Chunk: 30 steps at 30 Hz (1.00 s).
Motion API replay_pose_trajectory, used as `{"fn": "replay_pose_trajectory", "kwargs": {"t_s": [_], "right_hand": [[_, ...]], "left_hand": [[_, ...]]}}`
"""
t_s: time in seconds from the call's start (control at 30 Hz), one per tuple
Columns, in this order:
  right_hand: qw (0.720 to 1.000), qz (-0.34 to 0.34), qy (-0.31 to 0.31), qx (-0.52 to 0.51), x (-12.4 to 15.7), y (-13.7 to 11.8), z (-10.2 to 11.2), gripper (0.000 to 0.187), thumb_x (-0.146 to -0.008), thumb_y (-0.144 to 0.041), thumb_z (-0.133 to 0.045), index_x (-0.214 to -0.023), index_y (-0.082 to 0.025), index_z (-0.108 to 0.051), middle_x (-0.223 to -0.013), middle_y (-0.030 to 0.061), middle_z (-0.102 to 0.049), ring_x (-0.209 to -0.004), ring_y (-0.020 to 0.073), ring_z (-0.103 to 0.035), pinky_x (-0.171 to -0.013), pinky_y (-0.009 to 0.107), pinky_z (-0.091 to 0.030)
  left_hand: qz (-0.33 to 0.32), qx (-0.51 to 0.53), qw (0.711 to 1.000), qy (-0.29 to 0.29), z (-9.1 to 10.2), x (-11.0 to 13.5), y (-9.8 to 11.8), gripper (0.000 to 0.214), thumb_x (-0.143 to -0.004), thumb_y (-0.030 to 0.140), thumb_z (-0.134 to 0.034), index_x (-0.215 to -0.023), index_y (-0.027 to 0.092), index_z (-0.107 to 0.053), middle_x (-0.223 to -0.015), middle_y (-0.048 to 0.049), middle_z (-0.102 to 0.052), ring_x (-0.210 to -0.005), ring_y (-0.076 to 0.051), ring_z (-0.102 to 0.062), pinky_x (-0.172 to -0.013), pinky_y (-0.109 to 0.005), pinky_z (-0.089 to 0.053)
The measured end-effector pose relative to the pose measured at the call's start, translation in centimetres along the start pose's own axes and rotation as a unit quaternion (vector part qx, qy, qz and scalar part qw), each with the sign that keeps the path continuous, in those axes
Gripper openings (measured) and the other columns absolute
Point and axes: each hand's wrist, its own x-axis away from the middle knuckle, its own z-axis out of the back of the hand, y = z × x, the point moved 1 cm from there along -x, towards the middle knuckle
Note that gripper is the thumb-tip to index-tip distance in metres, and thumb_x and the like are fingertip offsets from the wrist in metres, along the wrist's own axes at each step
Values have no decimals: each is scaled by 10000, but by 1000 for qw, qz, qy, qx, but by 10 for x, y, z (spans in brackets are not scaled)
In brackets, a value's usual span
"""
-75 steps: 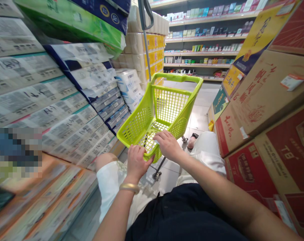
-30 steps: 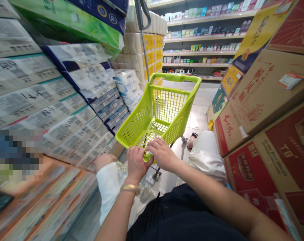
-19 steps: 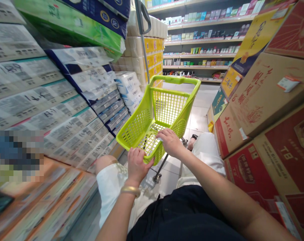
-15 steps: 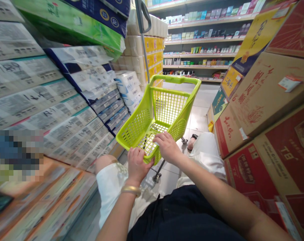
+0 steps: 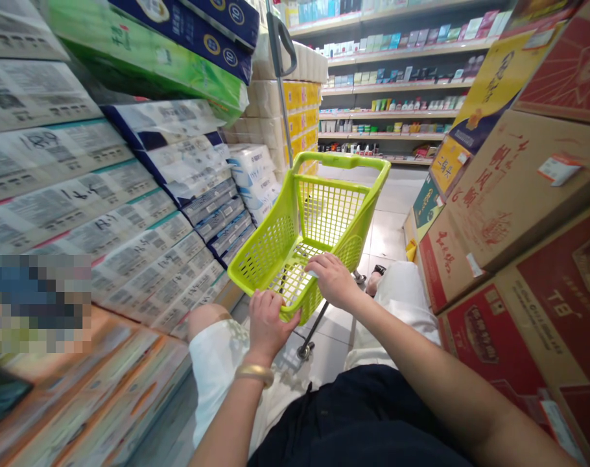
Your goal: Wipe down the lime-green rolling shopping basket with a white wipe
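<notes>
A lime-green plastic shopping cart (image 5: 268, 250) with lattice walls stands in front of me, tilted in view, nothing lying in its basket. My left hand (image 5: 268, 319) grips the near rim, fingers over the edge and thumb against the outside. On the right side of the basket, my right hand (image 5: 332, 280) reaches over the rim with fingers bent inward. A small white thing (image 5: 313, 273) shows under its fingertips; its kind is too small to tell. A gold bangle (image 5: 255, 374) circles my left wrist.
Stacked packs of paper goods (image 5: 115, 214) rise close on the left. Cartons (image 5: 513, 188) line the right side. A grey pole with a loop handle (image 5: 281, 52) stands behind the cart. Stocked shelves (image 5: 392, 84) span the back. My knees flank the cart.
The view has shifted slightly, so everything sits a little lower. My right hand has moved a little along the basket's right side, and white now shows under its fingers. My left hand keeps its grip.
</notes>
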Motion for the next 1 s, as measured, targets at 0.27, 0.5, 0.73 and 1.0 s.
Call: {"fn": "replay_pose_trajectory", "kwargs": {"t_s": [0.27,0.5,0.73,1.0], "right_hand": [[997,72,27,-17,20,-44,-18,239,-856,-93,-581,-1050,-201,-670,-1117,77,-655,-1106,230,-533,-1147,443,-316],[992,121,-30,-34,13,-22,-6,288,-877,-82,-568,-1110,-225,-662,-1168,65,-653,-1096,211,-534,-1036,371,-408],[999,25,18,-19,4,7,-7,414,-821,17,-464,-1090,-215,-677,-1146,86,-652,-1107,229,-524,-1089,430,-361],[996,72,31,-45,28,-39,-21,348,-778,-48,-569,-1070,-214,-661,-1136,83,-638,-1082,231,-509,-1080,412,-349]], "left_hand": [[-1,-3,1000,24,-1,1,-1,197,-787,360,-635,-758,243,-479,-798,-42,-538,-877,-253,-538,-973,-459,-431],[-17,3,999,33,-3,5,-6,176,-799,347,-618,-768,230,-490,-789,-36,-548,-858,-241,-537,-967,-464,-440],[7,16,1000,23,-4,6,-2,264,-756,410,-686,-761,226,-498,-816,-43,-559,-882,-252,-536,-998,-495,-439],[11,50,998,46,-7,15,-2,220,-791,399,-635,-770,218,-513,-869,-68,-588,-951,-262,-561,-1039,-564,-414]]}}
